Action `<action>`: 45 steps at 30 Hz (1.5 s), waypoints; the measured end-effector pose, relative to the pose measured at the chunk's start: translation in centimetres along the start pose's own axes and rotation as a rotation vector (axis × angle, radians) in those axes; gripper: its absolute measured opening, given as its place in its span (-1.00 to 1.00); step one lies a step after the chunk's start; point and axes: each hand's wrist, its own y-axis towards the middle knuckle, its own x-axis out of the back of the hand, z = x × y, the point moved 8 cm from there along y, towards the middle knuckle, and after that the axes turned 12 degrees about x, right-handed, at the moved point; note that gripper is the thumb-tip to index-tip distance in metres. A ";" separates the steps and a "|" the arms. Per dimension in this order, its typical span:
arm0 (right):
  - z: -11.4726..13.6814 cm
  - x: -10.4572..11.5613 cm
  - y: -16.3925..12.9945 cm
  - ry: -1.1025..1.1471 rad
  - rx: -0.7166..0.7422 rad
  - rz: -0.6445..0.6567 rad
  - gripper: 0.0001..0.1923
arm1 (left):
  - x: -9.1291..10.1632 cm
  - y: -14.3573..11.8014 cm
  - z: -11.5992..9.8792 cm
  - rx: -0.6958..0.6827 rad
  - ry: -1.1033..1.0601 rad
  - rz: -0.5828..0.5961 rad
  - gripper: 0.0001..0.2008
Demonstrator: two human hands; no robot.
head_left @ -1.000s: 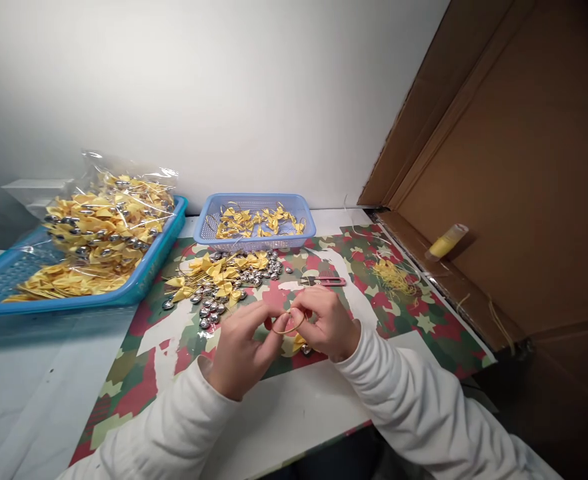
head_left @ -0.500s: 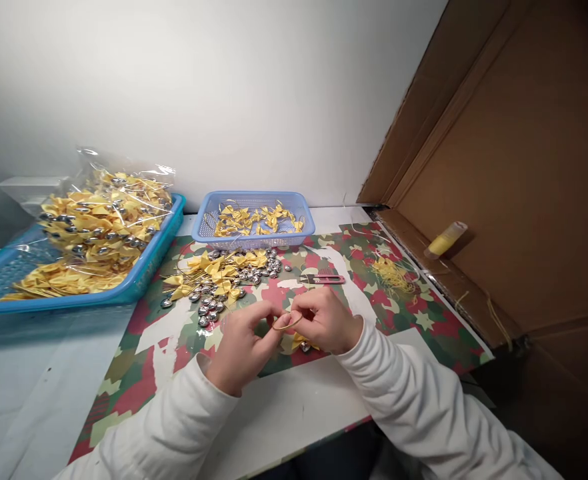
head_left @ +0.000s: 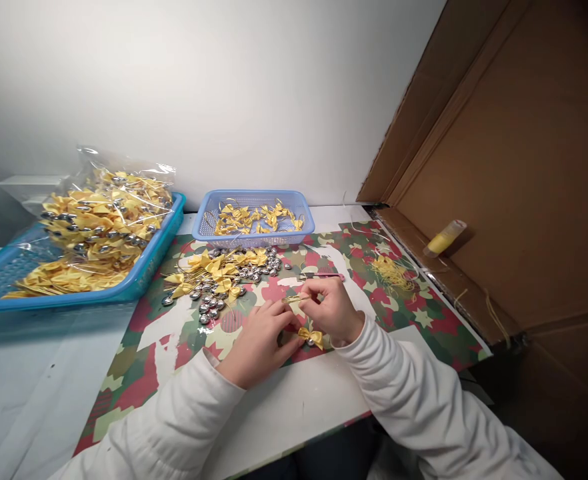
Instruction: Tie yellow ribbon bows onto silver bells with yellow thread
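A thin gold cord [head_left: 294, 299] is pinched at its end between thumb and forefinger of the right hand [head_left: 331, 313], raised just off the mat, probably so the loop stays taut. Below it a small yellow bow [head_left: 310, 335] with a silver bead lies on the camouflage mat [head_left: 424, 320], the left hand [head_left: 264, 340] pressing its fingertips down beside it, seemingly to keep it from sliding. Farther off sits a loose heap of bows and silver beads [head_left: 224, 280], within easy reach. Behind that a small blue basket [head_left: 254, 200] holds more bows. To the far left, a large blue tray [head_left: 4, 280] carries a bulging clear bag [head_left: 109, 213] of them. Yellow thread scraps [head_left: 391, 273] lie to the right, near the cardboard [head_left: 514, 167].
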 end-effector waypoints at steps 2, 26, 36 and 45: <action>-0.1 -0.1 0.0 0.003 0.000 0.004 -0.79 | -0.1 0.1 0.0 0.012 -0.014 0.010 -0.96; 1.4 -0.3 0.4 -0.024 0.190 0.248 -0.78 | 2.3 0.1 3.5 0.360 -0.879 -0.211 -0.76; 2.0 -0.7 0.1 -0.060 0.280 0.157 -0.78 | 2.2 0.1 3.1 0.322 -1.012 -0.227 -0.84; 2.2 -0.8 -0.1 -0.077 0.315 0.108 -0.81 | 2.5 0.0 2.7 0.300 -0.984 -0.264 -0.84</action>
